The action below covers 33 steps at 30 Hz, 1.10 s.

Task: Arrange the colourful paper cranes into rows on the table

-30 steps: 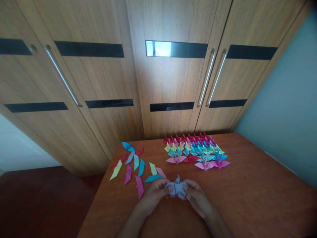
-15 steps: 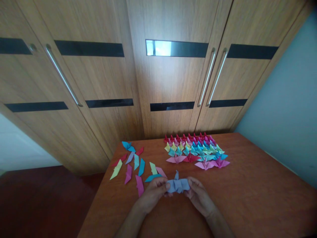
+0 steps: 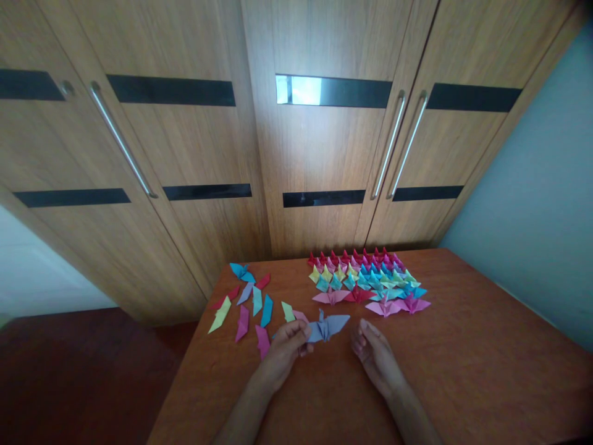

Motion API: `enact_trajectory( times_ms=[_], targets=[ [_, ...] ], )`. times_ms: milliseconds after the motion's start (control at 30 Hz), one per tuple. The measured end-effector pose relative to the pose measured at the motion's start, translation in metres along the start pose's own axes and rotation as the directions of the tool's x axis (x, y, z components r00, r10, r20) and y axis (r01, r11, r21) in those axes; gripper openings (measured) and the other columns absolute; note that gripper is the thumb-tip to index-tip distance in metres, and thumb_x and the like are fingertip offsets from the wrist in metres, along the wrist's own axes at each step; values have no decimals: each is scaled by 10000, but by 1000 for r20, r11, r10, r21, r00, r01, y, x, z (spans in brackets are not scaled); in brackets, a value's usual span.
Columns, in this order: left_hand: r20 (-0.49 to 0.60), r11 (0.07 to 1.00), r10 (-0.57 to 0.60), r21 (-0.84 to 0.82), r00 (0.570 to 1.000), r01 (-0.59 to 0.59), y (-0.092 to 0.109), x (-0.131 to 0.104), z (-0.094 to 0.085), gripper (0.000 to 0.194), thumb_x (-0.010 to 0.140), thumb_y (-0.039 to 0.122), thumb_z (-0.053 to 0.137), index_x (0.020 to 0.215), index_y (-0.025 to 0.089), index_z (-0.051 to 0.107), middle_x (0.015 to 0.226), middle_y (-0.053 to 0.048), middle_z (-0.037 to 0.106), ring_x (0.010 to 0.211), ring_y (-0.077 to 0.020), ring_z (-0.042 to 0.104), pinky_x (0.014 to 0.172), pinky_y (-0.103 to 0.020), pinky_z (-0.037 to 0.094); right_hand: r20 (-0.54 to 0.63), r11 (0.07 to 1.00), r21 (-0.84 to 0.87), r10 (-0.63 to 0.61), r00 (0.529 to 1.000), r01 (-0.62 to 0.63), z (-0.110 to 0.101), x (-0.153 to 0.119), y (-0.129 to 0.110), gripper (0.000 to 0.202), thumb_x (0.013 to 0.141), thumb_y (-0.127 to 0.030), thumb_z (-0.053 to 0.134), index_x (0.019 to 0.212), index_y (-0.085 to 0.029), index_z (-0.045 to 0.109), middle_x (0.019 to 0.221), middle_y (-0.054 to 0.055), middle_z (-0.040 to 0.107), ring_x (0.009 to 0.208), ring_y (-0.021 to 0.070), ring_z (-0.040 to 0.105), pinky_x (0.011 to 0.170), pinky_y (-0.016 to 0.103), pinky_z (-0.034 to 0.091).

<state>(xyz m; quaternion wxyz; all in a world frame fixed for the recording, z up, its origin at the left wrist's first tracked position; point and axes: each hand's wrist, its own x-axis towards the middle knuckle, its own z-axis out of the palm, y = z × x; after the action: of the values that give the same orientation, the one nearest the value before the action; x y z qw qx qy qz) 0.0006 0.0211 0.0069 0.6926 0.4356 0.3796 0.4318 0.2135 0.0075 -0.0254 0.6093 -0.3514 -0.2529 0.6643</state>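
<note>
My left hand [image 3: 288, 347] pinches one wing of a lavender paper crane [image 3: 325, 327] between thumb and fingers. The crane's wings are spread and its other wing points right, clear of any hand. To its right, my right hand [image 3: 374, 352] is apart from the crane, its fingers curled in with nothing visible in them. Just beyond my left hand lie a pale green folded paper [image 3: 288, 311] and a pink folded paper [image 3: 300, 316], the pink one partly covered. A magenta folded paper [image 3: 262, 341] lies left of that hand.
Rows of colourful paper cranes [image 3: 361, 278] stand at the back of the brown table [image 3: 463, 364]. More folded pieces, such as a yellow one [image 3: 219, 315], are scattered on the left, with a blue crane [image 3: 243, 272] behind them. A wooden wardrobe [image 3: 319, 148] rises behind the table.
My right hand has let go of the lavender crane and moved slightly right. The crane, held only by my left hand, has tilted and shifted up and left, its wings now showing spread.
</note>
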Motion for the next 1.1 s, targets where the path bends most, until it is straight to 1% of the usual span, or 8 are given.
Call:
enact_trajectory(
  times_ms=[100,200,333,433,600,733,933,1100],
  targets=[
    [-51,993,65,104,997,-60,2,2,-1,294,812,403,601,676,146,561,619,1,578,560,-89,460,519,-194,301,-39,995,-79,-72,997,69,-2,2,-2,294,791,-432,631,670,-185,528,591,-52,404,532,80,378,505,203,331],
    [-115,969,126,227,985,-97,3,4,0,304,817,408,585,658,151,559,593,16,558,547,-93,449,522,-200,304,-51,934,-318,-186,981,161,-1,1,2,299,799,-448,607,674,-186,536,571,-47,420,524,89,383,488,205,316],
    [-102,928,188,346,977,-142,-2,8,0,324,806,427,581,630,156,556,584,14,558,568,-115,483,561,-214,347,86,702,-662,-275,958,261,11,-7,11,269,819,-439,567,739,-184,594,612,-19,519,572,116,469,536,212,378],
    [-58,897,202,412,978,-161,-12,10,-1,316,807,435,574,651,161,557,601,11,577,589,-130,514,585,-223,371,176,515,-797,-301,937,315,22,-14,16,231,828,-408,551,827,-192,631,747,16,628,681,148,568,633,225,438],
    [34,849,198,494,980,-189,-22,11,1,317,839,424,530,667,162,573,611,11,588,587,-129,519,578,-220,374,272,287,-876,-370,888,388,29,-18,19,229,863,-348,472,794,-208,640,768,24,670,685,151,608,637,220,456],
    [63,841,199,502,978,-203,-20,9,3,303,846,410,525,681,160,575,626,10,586,603,-129,525,586,-220,378,305,196,-890,-413,858,411,25,-19,17,234,869,-324,450,785,-210,636,770,25,674,701,151,618,657,218,466],
    [63,797,216,565,974,-213,-18,8,2,288,852,383,510,679,165,584,642,5,602,630,-136,537,602,-224,375,309,60,-923,-476,824,380,8,-13,12,252,866,-339,450,741,-203,622,672,13,650,581,128,591,566,195,433],
    [24,772,227,605,974,-195,-17,7,1,275,851,362,494,673,172,582,645,4,617,629,-138,544,593,-222,368,275,-125,-961,-485,830,246,-13,-1,5,272,869,-353,431,767,-198,630,697,29,667,587,136,611,561,204,403]
  ],
)
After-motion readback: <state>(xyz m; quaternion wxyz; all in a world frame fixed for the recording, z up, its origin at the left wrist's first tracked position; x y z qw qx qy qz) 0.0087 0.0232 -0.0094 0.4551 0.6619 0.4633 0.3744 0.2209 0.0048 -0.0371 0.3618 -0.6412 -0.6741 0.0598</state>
